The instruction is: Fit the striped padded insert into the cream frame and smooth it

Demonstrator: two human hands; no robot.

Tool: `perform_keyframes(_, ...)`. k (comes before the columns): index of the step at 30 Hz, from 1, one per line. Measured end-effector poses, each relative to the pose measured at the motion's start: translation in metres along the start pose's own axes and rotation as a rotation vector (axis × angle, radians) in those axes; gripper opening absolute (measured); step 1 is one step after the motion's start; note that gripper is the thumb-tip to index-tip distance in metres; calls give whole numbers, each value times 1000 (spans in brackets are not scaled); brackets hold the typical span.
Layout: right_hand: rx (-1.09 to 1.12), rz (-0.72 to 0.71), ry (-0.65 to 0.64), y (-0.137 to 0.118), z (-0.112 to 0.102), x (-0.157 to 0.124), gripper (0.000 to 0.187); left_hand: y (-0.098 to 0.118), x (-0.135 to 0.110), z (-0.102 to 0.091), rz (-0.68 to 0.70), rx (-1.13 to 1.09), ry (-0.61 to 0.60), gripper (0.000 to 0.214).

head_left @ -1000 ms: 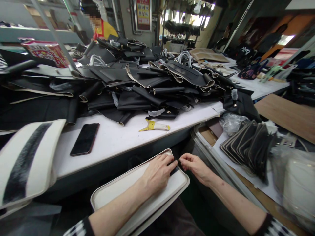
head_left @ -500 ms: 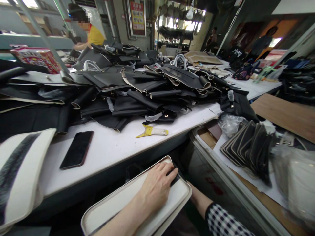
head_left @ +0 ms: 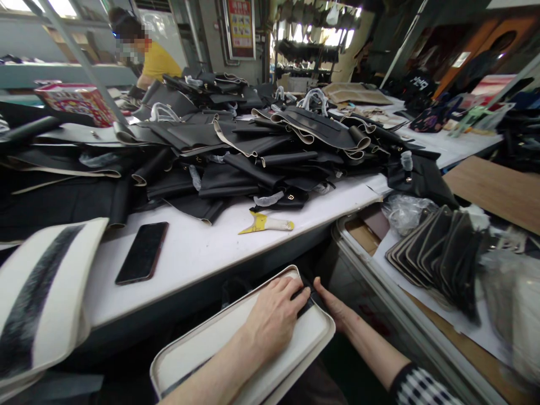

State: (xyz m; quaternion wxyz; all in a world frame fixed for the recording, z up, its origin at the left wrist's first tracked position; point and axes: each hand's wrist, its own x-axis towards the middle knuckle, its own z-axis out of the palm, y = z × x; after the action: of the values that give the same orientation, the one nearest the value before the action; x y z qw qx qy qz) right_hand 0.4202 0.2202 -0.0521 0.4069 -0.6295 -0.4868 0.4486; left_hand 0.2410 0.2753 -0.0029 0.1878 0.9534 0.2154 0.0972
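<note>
Steadies one white bag piece (head_left: 223, 332) below the tabletop (head_left: 198, 250), pointed lengthwise from lower left to upper right.
Lays left hand (head_left: 276, 315) over its upper face near the upper-right end, fingers slightly bent; keeps right hand (head_left: 335, 309) apart from left, thumb raised by that end's corner, fingers hidden, contact impossible to tell. Counts one phone (head_left: 142, 253) and one yellow-and-white tool (head_left: 266, 223) on the tabletop.

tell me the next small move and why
Perhaps close the right hand on the nearby end of the white piece: its thumb is raised beside that end, its other fingers are mostly hidden, and the left hand lies on top, apparently steadying the piece.
</note>
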Motion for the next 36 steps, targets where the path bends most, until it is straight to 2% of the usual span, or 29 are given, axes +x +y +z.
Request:
perform_keyframes(4, 119, 114, -217, 4, -18, 1, 58, 2, -1, -1, -3, 3, 27, 43)
perform_keyframes(10, 253, 337, -403, -12, -38, 2, 47, 0, -2, 1, 1, -45, 62, 39)
perform_keyframes(14, 148, 395, -500, -30, -44, 11, 45, -5, 2, 0, -12, -146, 83, 33)
perform_keyframes(20, -13, 493, -555, -45, -47, 22, 40, -8, 3, -2, -75, -202, 81, 31)
perform_keyframes(24, -197, 560, -545, -50, -42, 24, 45, 1, 3, 0, -96, -169, 103, 22)
perform_keyframes(27, -282, 589, -542, -53, -40, 24, 45, 10, 1, -8, -122, -127, 75, 26)
perform_keyframes(29, -315, 587, -547, -55, -39, 24, 43, 14, -10, -18, -125, -45, 36, 24)
perform_keyframes(32, -335, 565, -540, -57, -41, 24, 44, 14, -48, -32, -167, 91, 10, 22)
perform_keyframes(36, -340, 508, -603, -51, -44, 24, 50, 9, -110, -32, -406, 120, 70, 29)
